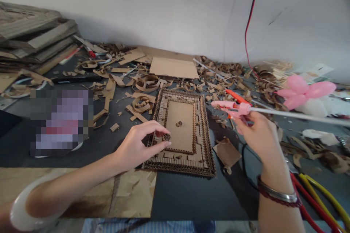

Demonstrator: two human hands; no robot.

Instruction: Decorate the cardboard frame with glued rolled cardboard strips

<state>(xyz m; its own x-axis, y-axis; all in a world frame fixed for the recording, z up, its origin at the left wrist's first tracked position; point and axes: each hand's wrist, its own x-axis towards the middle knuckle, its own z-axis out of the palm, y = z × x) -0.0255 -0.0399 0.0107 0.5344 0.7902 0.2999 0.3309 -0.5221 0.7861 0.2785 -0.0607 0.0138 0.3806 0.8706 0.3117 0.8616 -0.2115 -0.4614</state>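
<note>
Between thumb and fingertips, my left hand (139, 140) pinches a small round coil of corrugated cardboard (166, 137). It is held over the left side of a rectangular cardboard panel (180, 134) with layered corrugated borders. A small coiled cardboard piece (178, 123) sits at the panel's middle. To the right, my right hand (258, 133) grips a pink hot glue gun (232, 107), with a long pale glue stick (295, 114) running out of its back. The gun's tip points left, just beyond the panel's right edge. A small square of cardboard (226, 151) lies below the gun.
Cardboard strips and scraps (144, 82) litter the back of the dark table. Stacked cardboard frames (32, 40) stand at the back left. Pink balloon-like shapes (306, 89) lie at right, and red and yellow handles (322, 200) at front right. Brown paper (131, 193) covers the front left.
</note>
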